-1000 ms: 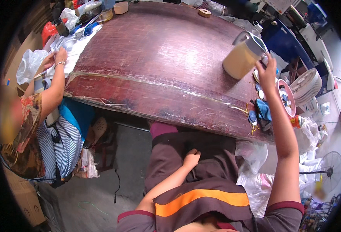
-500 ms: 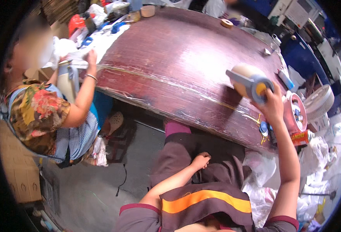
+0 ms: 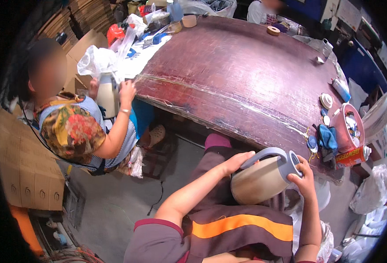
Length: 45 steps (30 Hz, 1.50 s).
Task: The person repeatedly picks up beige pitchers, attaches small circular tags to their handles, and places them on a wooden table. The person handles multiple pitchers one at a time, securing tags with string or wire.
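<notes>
A cream thermos jug (image 3: 259, 180) with a grey handle and collar lies tilted on its side over my lap, its open mouth toward the right. My right hand (image 3: 305, 177) is closed around the collar by the mouth. At the lower end of the handle, my left hand (image 3: 239, 162) grips the jug, its fingertips partly hidden behind the handle. The table's near edge lies just beyond the jug. On the table to the right are a blue cloth (image 3: 327, 139) and a round white lid (image 3: 326, 101).
A co-worker at the left holds another cream jug (image 3: 109, 96) beside a plastic bag (image 3: 98, 61). Along the table's right side stand a pink bucket (image 3: 348, 127) of small parts, an orange-red can (image 3: 352, 157) and a white fan (image 3: 378, 111). A tape roll (image 3: 273, 30) lies at the far edge.
My right hand has brought the jug from above the table down to my lap. My left hand has risen from my lap onto the jug. The co-worker's jug now stands more upright.
</notes>
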Each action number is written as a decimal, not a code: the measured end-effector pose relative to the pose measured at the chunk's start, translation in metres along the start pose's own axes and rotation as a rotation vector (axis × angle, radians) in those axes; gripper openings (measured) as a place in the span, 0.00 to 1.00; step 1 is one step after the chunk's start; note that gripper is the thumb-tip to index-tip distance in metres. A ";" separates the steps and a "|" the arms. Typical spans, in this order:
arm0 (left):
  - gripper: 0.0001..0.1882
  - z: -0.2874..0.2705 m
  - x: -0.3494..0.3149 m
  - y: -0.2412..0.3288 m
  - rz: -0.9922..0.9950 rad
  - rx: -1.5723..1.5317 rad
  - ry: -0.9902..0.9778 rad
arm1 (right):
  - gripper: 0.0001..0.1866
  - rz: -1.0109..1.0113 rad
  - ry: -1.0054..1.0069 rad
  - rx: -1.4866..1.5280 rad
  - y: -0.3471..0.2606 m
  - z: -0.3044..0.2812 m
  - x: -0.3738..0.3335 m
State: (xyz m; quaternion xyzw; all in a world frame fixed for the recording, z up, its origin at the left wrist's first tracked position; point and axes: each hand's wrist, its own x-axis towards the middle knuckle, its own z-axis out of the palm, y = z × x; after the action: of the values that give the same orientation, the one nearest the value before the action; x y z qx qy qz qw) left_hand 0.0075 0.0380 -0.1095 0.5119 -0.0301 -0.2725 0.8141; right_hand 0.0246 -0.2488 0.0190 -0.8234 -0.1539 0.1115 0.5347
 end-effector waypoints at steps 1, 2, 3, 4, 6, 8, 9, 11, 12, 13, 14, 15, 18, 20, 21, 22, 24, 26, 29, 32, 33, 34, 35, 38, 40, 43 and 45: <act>0.25 0.011 -0.002 0.014 0.066 0.076 0.098 | 0.22 -0.010 0.013 0.055 0.004 0.003 0.002; 0.19 0.020 -0.003 0.027 0.136 0.036 0.157 | 0.21 -0.016 0.029 0.092 0.012 0.003 0.002; 0.19 0.036 -0.005 0.037 0.226 0.191 0.236 | 0.21 -0.022 0.043 0.129 0.022 0.004 0.004; 0.20 0.058 -0.012 0.054 0.319 0.348 0.315 | 0.21 -0.003 0.015 0.106 0.033 0.005 0.005; 0.17 0.080 -0.020 0.074 0.316 0.656 0.401 | 0.21 0.068 0.088 0.310 0.037 0.012 -0.001; 0.15 0.080 -0.014 0.074 0.200 0.810 0.475 | 0.22 0.078 0.163 0.396 0.061 0.011 -0.010; 0.14 0.080 -0.010 0.074 0.137 0.884 0.510 | 0.18 0.147 0.260 0.451 0.079 0.009 -0.019; 0.14 0.077 -0.002 0.075 0.178 0.844 0.570 | 0.14 0.288 0.348 0.427 0.153 0.005 -0.046; 0.14 0.073 0.002 0.076 0.194 0.861 0.601 | 0.12 0.394 0.377 0.420 0.180 0.009 -0.060; 0.14 0.069 0.005 0.079 0.219 0.879 0.630 | 0.11 0.493 0.409 0.407 0.206 0.012 -0.074; 0.15 0.072 0.010 0.087 0.186 0.906 0.635 | 0.10 0.546 0.451 0.393 0.245 0.014 -0.090; 0.15 0.071 0.019 0.091 0.170 0.915 0.612 | 0.10 0.600 0.492 0.380 0.283 0.017 -0.105; 0.13 0.053 0.043 0.089 0.189 0.901 0.535 | 0.08 0.674 0.626 0.794 0.468 0.021 -0.164; 0.12 0.035 0.053 0.079 -0.019 0.703 0.510 | 0.09 0.375 0.428 0.033 0.512 0.011 -0.166; 0.12 0.031 0.060 0.080 -0.121 0.616 0.492 | 0.11 0.227 0.266 -0.365 0.520 0.010 -0.161; 0.11 0.030 0.062 0.081 -0.107 0.659 0.473 | 0.12 0.039 0.180 -0.765 0.525 0.006 -0.156; 0.12 0.028 0.062 0.084 -0.121 0.606 0.456 | 0.13 0.053 -0.008 -0.946 0.518 0.004 -0.155; 0.14 0.024 0.063 0.080 -0.124 0.525 0.454 | 0.13 0.151 -0.117 -0.982 0.511 -0.002 -0.155; 0.15 0.023 0.065 0.080 -0.137 0.464 0.449 | 0.14 0.232 -0.175 -0.994 0.505 -0.002 -0.154; 0.15 0.022 0.064 0.082 -0.167 0.465 0.454 | 0.15 0.264 -0.195 -1.001 0.500 0.004 -0.150; 0.15 0.020 0.063 0.079 -0.163 0.458 0.457 | 0.16 0.272 -0.203 -1.005 0.498 0.009 -0.149; 0.14 0.019 0.064 0.078 -0.156 0.451 0.454 | 0.16 0.282 -0.208 -1.009 0.497 0.012 -0.147; 0.14 0.018 0.064 0.078 -0.150 0.444 0.452 | 0.16 0.294 -0.207 -1.009 0.495 0.015 -0.145; 0.13 0.018 0.063 0.076 -0.131 0.418 0.450 | 0.18 0.309 -0.216 -1.004 0.491 0.020 -0.144; 0.14 0.015 0.065 0.074 -0.135 0.411 0.435 | 0.18 0.316 -0.220 -1.010 0.488 0.026 -0.146; 0.14 0.015 0.069 0.075 -0.138 0.418 0.429 | 0.19 0.339 -0.218 -1.009 0.483 0.035 -0.146; 0.14 0.014 0.065 0.072 -0.132 0.407 0.442 | 0.20 0.334 -0.232 -1.017 0.480 0.037 -0.143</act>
State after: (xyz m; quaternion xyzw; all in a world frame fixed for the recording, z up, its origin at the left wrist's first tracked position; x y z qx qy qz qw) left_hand 0.0881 0.0193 -0.0562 0.7122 0.1270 -0.1954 0.6622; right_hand -0.0566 -0.4541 -0.4324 -0.9736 -0.1134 0.1964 0.0239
